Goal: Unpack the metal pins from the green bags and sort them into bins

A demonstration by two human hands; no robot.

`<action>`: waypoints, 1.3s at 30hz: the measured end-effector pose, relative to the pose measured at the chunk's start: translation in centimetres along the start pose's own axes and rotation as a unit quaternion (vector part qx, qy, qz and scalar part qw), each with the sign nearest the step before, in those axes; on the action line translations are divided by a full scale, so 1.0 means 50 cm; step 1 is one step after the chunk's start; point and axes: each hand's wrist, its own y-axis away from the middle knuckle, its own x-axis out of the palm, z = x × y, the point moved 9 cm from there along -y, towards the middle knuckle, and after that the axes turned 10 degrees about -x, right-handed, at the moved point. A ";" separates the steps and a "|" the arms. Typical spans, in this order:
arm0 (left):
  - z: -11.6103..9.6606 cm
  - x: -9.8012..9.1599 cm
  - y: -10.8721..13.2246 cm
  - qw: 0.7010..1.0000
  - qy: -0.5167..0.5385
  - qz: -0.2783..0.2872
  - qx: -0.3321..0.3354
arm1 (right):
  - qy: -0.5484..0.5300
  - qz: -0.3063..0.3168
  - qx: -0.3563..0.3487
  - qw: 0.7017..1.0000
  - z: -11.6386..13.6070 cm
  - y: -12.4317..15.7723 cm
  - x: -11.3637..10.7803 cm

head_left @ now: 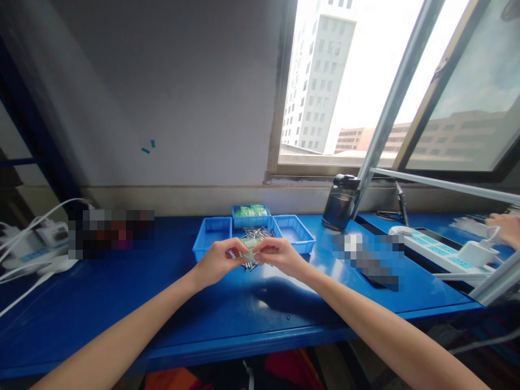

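My left hand [218,262] and my right hand [281,255] meet over the table, each with thumb and fingers pinched on a small pale-green plastic bag [249,248]. What the bag holds is too small to make out. Behind and beneath it lies a pile of metal screws [259,233], partly hidden by my fingers. Two blue trays flank the pile: a left tray [202,241] and a right tray [307,239]. Behind the pile, a smaller blue tray [250,221] contains green-tinted packets [251,210].
A dark bottle [340,203] stands at the back right by a metal post. Power strips with white cables lie at the left and the right [441,250]. Blurred-out items occupy both sides. One tiny part [288,317] rests near the front edge. Another person's hand [506,228] shows far right.
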 end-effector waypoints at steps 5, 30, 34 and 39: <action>0.010 -0.008 -0.006 0.998 0.058 -0.022 -0.026 | 0.002 -0.019 -0.001 1.000 -0.006 -0.003 -0.009; -0.011 -0.029 -0.002 0.998 -0.012 -0.051 -0.019 | 0.142 0.062 -0.069 0.985 0.035 0.005 0.010; -0.020 -0.032 0.002 0.998 -0.020 -0.052 -0.007 | 0.138 0.055 -0.078 0.986 0.033 0.003 0.006; -0.025 -0.033 0.006 0.998 -0.054 -0.041 0.015 | 0.136 0.048 -0.081 0.986 0.040 0.002 -0.001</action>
